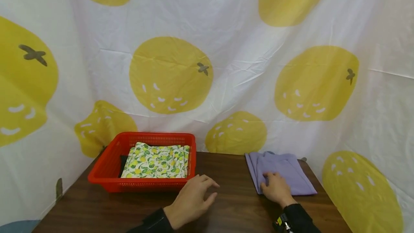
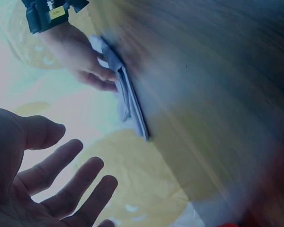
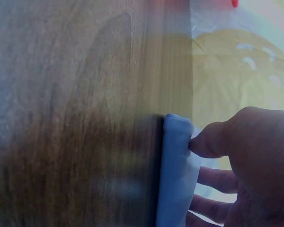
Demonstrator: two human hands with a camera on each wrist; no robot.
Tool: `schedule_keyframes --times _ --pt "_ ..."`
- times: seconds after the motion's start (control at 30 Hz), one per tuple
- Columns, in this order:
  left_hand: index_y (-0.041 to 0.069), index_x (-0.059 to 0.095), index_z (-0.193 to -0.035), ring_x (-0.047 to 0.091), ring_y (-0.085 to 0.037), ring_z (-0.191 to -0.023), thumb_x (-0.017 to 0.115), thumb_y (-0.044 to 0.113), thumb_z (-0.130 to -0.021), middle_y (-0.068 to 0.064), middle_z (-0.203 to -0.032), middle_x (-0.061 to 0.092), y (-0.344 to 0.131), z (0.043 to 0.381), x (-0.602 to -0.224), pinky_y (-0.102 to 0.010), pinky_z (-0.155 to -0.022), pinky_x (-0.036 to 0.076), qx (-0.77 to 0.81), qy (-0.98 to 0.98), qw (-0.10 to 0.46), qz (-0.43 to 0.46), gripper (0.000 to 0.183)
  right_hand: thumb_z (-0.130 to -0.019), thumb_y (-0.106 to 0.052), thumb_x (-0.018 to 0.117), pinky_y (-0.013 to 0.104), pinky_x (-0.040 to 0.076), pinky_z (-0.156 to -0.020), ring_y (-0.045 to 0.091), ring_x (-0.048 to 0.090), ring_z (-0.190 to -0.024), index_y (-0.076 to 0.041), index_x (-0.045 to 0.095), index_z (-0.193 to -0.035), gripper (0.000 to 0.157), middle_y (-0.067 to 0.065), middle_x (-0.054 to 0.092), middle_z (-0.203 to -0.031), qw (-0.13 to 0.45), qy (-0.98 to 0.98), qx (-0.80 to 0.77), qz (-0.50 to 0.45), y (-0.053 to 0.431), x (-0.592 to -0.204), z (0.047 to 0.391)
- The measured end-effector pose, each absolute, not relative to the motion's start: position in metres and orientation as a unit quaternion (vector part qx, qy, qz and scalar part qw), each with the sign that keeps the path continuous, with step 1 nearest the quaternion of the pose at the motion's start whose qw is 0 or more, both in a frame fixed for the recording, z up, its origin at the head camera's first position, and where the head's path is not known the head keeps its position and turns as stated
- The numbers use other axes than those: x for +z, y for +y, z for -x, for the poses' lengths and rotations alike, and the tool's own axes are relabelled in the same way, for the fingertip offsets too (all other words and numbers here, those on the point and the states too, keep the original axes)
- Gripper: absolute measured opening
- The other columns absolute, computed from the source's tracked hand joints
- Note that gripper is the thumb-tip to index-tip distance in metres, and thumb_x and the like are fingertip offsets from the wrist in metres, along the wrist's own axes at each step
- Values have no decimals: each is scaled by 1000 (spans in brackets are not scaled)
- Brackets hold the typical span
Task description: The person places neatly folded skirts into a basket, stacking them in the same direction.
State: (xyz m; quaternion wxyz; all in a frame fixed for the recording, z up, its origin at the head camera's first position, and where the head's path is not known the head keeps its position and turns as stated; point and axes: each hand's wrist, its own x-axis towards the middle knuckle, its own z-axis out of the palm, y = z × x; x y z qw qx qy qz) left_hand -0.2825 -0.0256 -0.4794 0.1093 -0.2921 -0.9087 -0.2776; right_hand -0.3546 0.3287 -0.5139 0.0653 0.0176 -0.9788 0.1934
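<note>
A folded light purple cloth [image 1: 283, 175] lies on the right side of the table, its layers stacked and its left edge showing folds. My right hand [image 1: 277, 188] rests on the cloth's upper face near that left edge. In the right wrist view the thumb [image 3: 210, 140] touches the cloth [image 3: 177, 165] and the other fingers are spread apart from it. My left hand [image 1: 194, 199] hovers over the table just right of a red basket [image 1: 145, 181], holding nothing. Its fingers [image 2: 87, 177] are loosely bent and separated in the left wrist view.
Inside the basket lies a folded white cloth with a lemon-and-leaf print [image 1: 155, 161], with something dark at its left. The dark wooden table [image 1: 223, 175] ends at a white hanging curtain [image 1: 239, 39] with large yellow lemons, which also runs along both sides.
</note>
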Motion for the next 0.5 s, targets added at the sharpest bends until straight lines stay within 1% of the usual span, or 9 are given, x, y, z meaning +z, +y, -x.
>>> schedule_keyframes --times 0.03,0.1,0.13,0.23,0.33,0.5 --pt "21 86 -127 72 -9 -110 86 24 -107 5 -124 82 -24 284 -481 -36 -97 63 -280 -908 103 295 20 -102 -19 74 80 58 -101 66 67 -130 5 73 -144 48 39 68 -141 70 -978 194 -24 329 -515 355" --pt "21 86 -129 72 -8 -109 86 25 -108 5 -125 81 -21 286 -484 -31 -91 63 -287 -906 83 299 22 -101 -20 76 77 60 -99 63 70 -125 4 75 -140 46 37 71 -136 85 -977 192 -40 331 -520 356" --pt "20 86 -130 73 -7 -110 86 25 -108 5 -126 81 -20 287 -486 -31 -93 63 -288 -907 70 300 23 -102 -20 76 76 60 -99 63 71 -123 4 76 -139 44 37 72 -134 89 -976 191 -49 332 -523 358" --pt "21 85 -132 75 -8 -114 86 26 -108 5 -127 81 -15 289 -490 -33 -95 65 -286 -906 46 308 25 -101 -21 77 74 60 -103 60 73 -121 3 79 -134 41 35 74 -130 105 -972 197 -72 337 -540 366" --pt "21 84 -133 75 -9 -117 86 27 -108 5 -129 81 -9 290 -494 -36 -97 66 -282 -907 29 312 27 -101 -22 78 73 60 -105 57 74 -122 0 80 -133 39 33 76 -130 111 -969 202 -90 338 -556 372" --pt "23 83 -137 72 -6 -114 85 32 -109 4 -132 79 2 295 -500 -34 -95 63 -280 -908 0 311 29 -102 -24 80 66 63 -96 49 78 -111 -6 84 -128 32 24 80 -122 134 -963 193 -133 329 -568 373"
